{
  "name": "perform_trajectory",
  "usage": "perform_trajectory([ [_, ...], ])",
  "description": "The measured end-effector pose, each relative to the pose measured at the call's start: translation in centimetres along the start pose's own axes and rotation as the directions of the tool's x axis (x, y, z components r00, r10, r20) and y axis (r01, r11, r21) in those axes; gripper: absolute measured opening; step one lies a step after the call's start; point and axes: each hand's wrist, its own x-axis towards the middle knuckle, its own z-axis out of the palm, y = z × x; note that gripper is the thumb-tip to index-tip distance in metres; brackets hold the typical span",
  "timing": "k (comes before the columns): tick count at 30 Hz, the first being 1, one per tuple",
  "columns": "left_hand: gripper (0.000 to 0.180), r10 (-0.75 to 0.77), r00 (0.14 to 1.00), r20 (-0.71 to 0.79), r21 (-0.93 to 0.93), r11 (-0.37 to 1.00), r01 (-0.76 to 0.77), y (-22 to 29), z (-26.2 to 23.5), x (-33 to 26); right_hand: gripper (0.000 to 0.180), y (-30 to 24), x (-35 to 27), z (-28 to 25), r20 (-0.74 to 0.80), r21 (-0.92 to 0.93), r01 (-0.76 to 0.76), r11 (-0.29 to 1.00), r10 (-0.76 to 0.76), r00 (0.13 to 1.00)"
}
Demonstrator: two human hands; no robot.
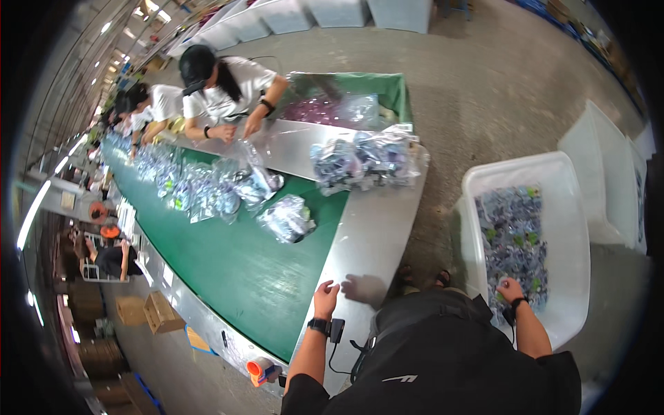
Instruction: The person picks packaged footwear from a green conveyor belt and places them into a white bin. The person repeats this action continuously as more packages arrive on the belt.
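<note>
My left hand (326, 299) hovers over the bare metal end (366, 238) of the conveyor table, holding nothing, its fingers loosely bent and apart. Over to the right, my right hand (511, 290) reaches into a white plastic bin (564, 207). Its fingers curl down at the clear bagged items (512, 238), which are bluish-grey with green bits; whether a bag is between the fingertips is hidden. On the green belt (277, 277) lies a single clear bag (287, 218) with bluish contents. Beyond my left hand, a pile of similar bags (363, 160) rests on the metal surface.
A row of bagged items (200, 187) runs along the belt's far side. A co-worker (228, 93) there handles a clear bag, with others farther left. A green-lined bin (384, 83) stands behind. An orange-and-white cup (259, 370) sits on the near ledge; white bins (602, 180) stand right.
</note>
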Motion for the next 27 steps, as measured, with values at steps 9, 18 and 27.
perform_trajectory([
  [9,0.072,0.225,0.889,-0.400,0.099,0.974,-0.202,4.9,-8.0,17.6,0.039,-3.2,-2.4,1.4,-0.052,0.229,-0.176,0.957,0.193,0.980],
  [18,0.100,-0.096,0.963,-0.254,-0.263,0.964,0.027,5.5,-8.3,25.2,0.038,-15.8,-4.7,-2.5,0.016,0.081,-0.010,0.997,0.009,1.000],
  [27,0.055,0.461,0.679,-0.572,-0.039,0.811,-0.583,2.5,-2.1,12.6,0.040,-14.6,-5.3,-1.8,0.096,0.003,-0.077,0.997,0.077,0.992],
])
